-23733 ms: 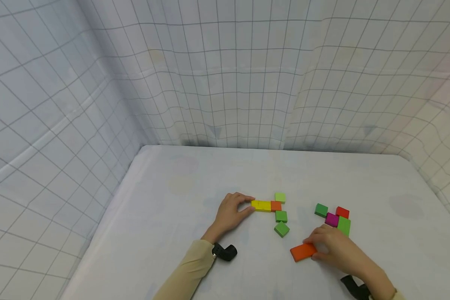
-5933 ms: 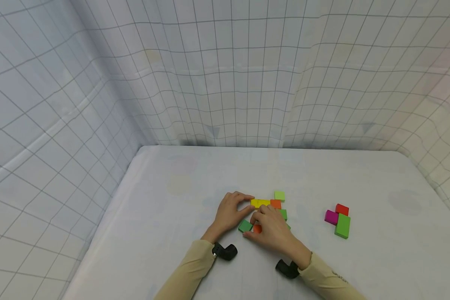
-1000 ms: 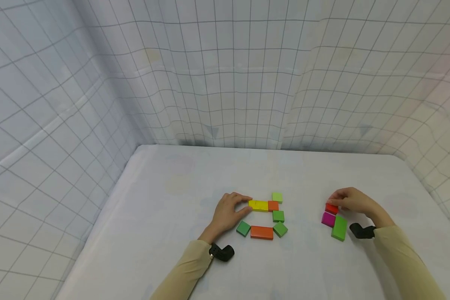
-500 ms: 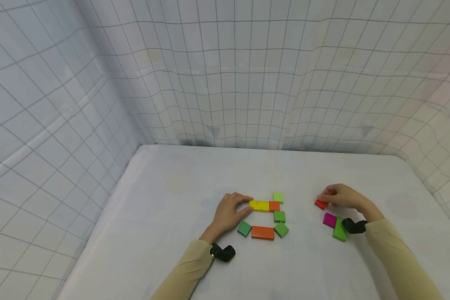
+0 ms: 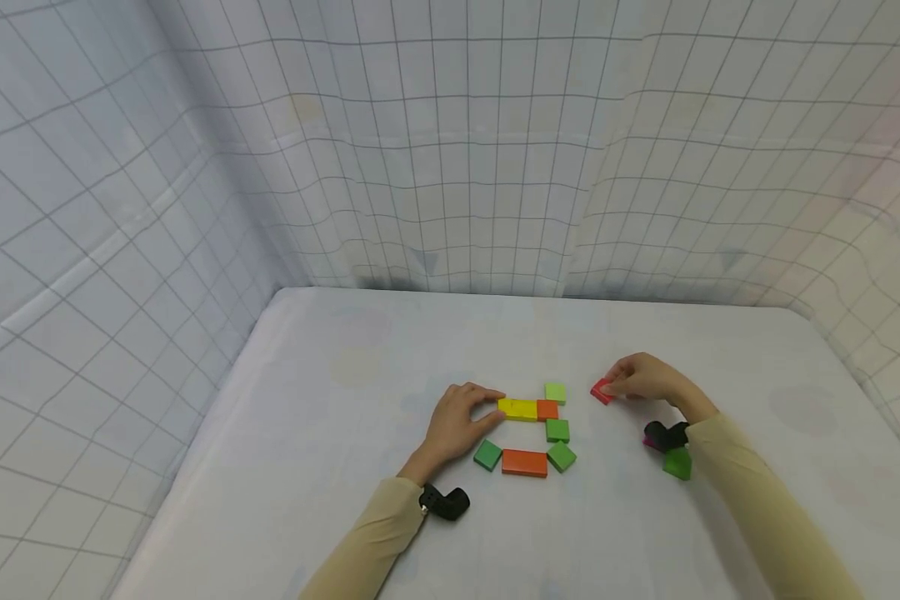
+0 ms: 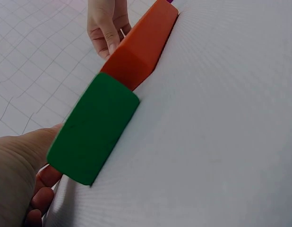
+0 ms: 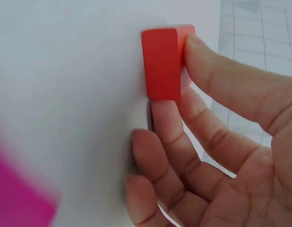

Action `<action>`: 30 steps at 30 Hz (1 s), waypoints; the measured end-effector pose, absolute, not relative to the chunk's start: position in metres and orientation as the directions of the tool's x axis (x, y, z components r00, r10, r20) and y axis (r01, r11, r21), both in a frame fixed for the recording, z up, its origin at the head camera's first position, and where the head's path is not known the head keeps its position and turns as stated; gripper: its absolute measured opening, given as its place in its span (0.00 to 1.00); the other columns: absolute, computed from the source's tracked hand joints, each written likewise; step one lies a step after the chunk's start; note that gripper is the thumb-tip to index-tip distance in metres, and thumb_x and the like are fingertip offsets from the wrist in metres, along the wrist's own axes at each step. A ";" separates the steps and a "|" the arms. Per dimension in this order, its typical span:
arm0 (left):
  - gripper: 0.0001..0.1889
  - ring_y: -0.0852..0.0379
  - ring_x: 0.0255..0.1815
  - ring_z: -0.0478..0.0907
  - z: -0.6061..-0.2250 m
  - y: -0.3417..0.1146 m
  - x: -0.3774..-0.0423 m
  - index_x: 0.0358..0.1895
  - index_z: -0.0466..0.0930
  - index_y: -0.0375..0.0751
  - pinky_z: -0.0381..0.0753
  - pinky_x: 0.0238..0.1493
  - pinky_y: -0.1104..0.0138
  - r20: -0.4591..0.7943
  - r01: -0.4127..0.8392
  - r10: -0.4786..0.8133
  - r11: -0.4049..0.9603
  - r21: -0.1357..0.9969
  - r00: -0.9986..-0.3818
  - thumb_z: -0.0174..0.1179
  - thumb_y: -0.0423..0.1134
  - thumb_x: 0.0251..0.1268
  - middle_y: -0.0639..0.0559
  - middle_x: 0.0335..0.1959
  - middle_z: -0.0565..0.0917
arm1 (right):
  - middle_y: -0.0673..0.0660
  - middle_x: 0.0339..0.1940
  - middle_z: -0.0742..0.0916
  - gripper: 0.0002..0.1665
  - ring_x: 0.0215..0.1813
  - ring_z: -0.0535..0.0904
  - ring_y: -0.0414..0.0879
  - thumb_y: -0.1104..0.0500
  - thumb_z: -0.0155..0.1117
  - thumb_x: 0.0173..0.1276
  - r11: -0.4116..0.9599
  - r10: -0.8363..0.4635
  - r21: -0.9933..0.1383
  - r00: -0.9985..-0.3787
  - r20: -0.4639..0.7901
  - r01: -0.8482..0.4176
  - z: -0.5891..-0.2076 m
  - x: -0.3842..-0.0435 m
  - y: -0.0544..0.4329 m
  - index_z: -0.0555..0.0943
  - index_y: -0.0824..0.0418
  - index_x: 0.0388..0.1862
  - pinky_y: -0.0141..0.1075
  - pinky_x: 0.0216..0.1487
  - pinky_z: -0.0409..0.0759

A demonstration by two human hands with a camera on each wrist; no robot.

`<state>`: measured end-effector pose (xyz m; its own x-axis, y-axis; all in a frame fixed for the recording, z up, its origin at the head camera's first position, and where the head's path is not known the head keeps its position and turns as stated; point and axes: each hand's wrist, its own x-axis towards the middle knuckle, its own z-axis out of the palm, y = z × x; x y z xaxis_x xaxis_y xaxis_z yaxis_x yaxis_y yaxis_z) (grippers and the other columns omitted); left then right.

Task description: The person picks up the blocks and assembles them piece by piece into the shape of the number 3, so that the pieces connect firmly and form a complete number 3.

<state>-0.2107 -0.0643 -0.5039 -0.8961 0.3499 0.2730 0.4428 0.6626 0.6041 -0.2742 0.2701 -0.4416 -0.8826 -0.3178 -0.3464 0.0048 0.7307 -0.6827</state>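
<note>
At the left end of the yellow block (image 5: pixel 517 409), my left hand (image 5: pixel 453 423) pinches it between thumb and fingertips. An orange-red block (image 5: pixel 547 409) continues that row to the right, with a light green block (image 5: pixel 555 393) above it and a green block (image 5: pixel 558 430) below. My right hand (image 5: pixel 645 379) pinches a small red block (image 5: pixel 602 391), close over the table right of the light green one. The right wrist view shows the thumb on the red block's (image 7: pixel 162 64) side. Nearer me lie a dark green block (image 5: pixel 487 455), a long orange block (image 5: pixel 525 463) and a turned green block (image 5: pixel 562 456).
Under the right wrist's black camera (image 5: pixel 666 436) are a partly hidden magenta block (image 5: pixel 648 442) and a bright green block (image 5: pixel 677 464). A white cloth covers the table (image 5: pixel 360 517), and a gridded curtain (image 5: pixel 450 167) stands behind it.
The dark green and long orange blocks came from the right to below the yellow row. My right hand then took the red block and carried it left; my left hand stayed put.
</note>
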 end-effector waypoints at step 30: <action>0.17 0.56 0.44 0.70 -0.504 -0.065 -0.211 0.53 0.82 0.49 0.69 0.46 0.62 0.284 0.454 0.355 0.656 0.603 -0.891 0.61 0.50 0.64 0.56 0.46 0.80 | 0.60 0.40 0.80 0.22 0.39 0.72 0.51 0.49 0.66 0.63 0.757 -0.130 -0.644 -0.939 -0.319 0.114 -0.458 -0.297 0.218 0.79 0.65 0.46 0.38 0.37 0.71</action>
<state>-0.2114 -0.0649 -0.5039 -0.8906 0.3552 0.2840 0.4539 0.6557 0.6033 -0.2972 0.2183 -0.4580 -0.9387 -0.1297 -0.3193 0.1144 0.7566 -0.6438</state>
